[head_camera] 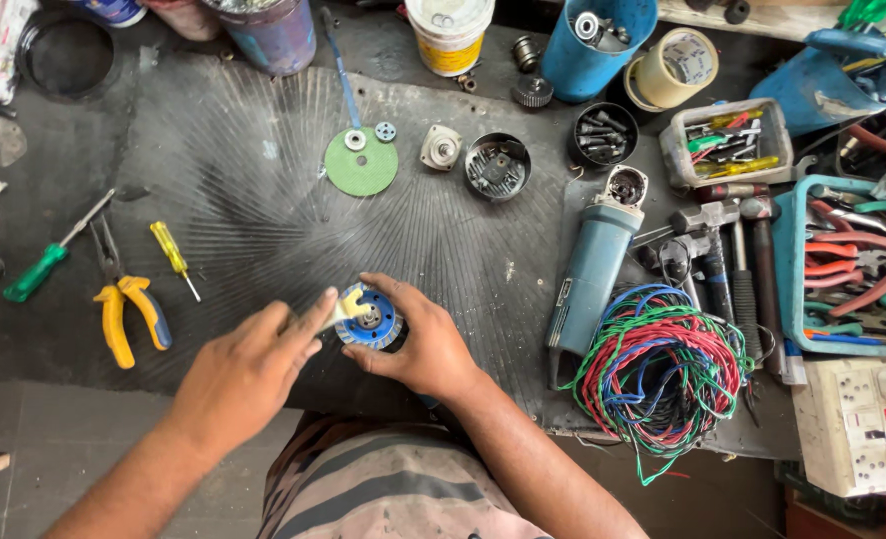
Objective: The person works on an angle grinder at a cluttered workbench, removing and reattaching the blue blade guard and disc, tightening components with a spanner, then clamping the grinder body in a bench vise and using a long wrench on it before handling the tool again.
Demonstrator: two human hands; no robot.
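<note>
I am holding a round blue disc [369,319] in my right hand [423,349] — my fingers are curling around its right edge, flat face up, just above the dark mat [263,200]. My left hand [248,369] is closing on a small yellowish tool [346,309], poking it in from the left — right at the disc's middle.

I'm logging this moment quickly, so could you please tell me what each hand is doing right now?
Left hand: closed on a pale tool handle set against the blue round part.
Right hand: closed around the blue round part.
</note>
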